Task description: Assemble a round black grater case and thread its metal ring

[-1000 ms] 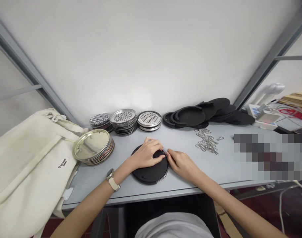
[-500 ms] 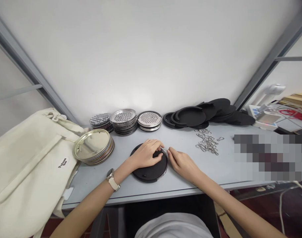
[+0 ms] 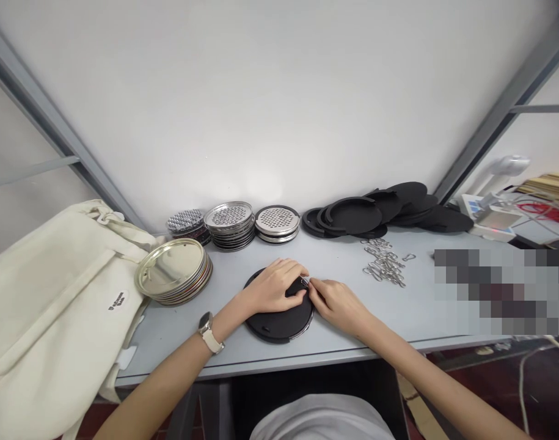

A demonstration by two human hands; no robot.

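A round black disc (image 3: pixel 277 324) with a shiny metal rim lies near the table's front edge. My left hand (image 3: pixel 279 286) rests over it, thumb and fingers curled at its upper right part, holding it down. At the disc's right edge my right hand (image 3: pixel 334 304) is closed in a pinch. A small metal carabiner clip (image 3: pixel 305 282) shows between the two hands, its far end hidden by my right fingertips. Several like clips (image 3: pixel 383 264) lie in a loose pile to the right.
Along the wall stand stacks of perforated metal discs (image 3: pixel 228 220) and a spread pile of black lids (image 3: pixel 352 215). Gold-coloured round plates (image 3: pixel 171 269) are stacked on the left beside a cream bag (image 3: pixel 54 293). A white device (image 3: pixel 492 223) and cables sit at the right.
My right fingertips have come closer to the disc's edge and my left hand. The disc has shifted slightly to the right and nearer to me.
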